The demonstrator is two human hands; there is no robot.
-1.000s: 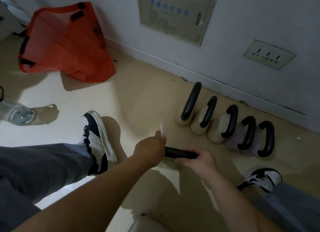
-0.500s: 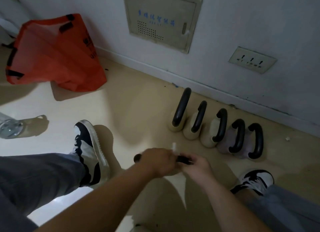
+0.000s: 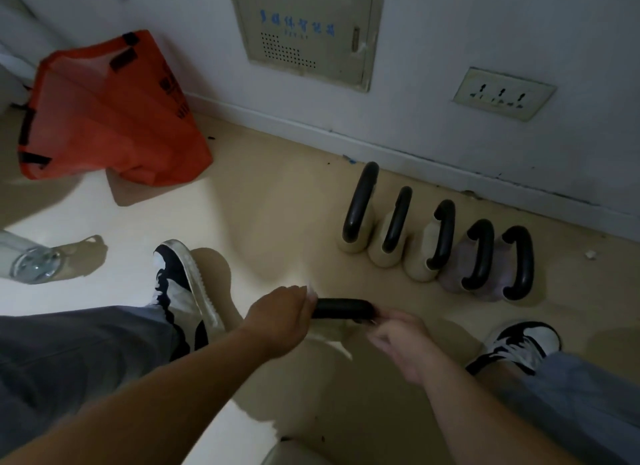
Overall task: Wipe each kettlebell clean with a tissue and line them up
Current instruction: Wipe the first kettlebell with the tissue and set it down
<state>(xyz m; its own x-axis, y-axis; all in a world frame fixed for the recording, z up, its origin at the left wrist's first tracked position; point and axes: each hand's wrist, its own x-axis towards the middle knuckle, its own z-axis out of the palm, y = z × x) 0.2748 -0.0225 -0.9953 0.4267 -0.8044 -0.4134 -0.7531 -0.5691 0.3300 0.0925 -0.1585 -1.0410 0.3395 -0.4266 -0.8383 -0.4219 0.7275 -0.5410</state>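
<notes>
Left grip point(image 3: 277, 320) is curled up at the left end of the black handle point(image 3: 343, 308). A scrap of white tissue point(image 3: 311, 291) pokes out past the knuckles, so it's pinching the tissue right against the bar. Right grip point(image 3: 398, 340) is kinda motion-blurred, but its fingers are wrapped round the handle's right end.

The kettlebell point(image 3: 327, 340) being worked on sits on the floor point(image 3: 277, 222) between the person's left shoe point(image 3: 183, 291) and right shoe point(image 3: 519, 343). It's mostly hidden under the hands, with just a bit of cream body showing below the handle.

Further back, near the wall point(image 3: 450, 48), there's a row of five kettlebells point(image 3: 422, 256) standing side by side with handles up. Three are cream and the two on the right end are pale purple.

Other stuff: an orange bag point(image 3: 110, 111) is slumped on the floor off to the left. A clear bottle point(image 3: 31, 263) lies at the left edge. The wall has a beige panel point(image 3: 304, 31) and a socket point(image 3: 502, 93).
</notes>
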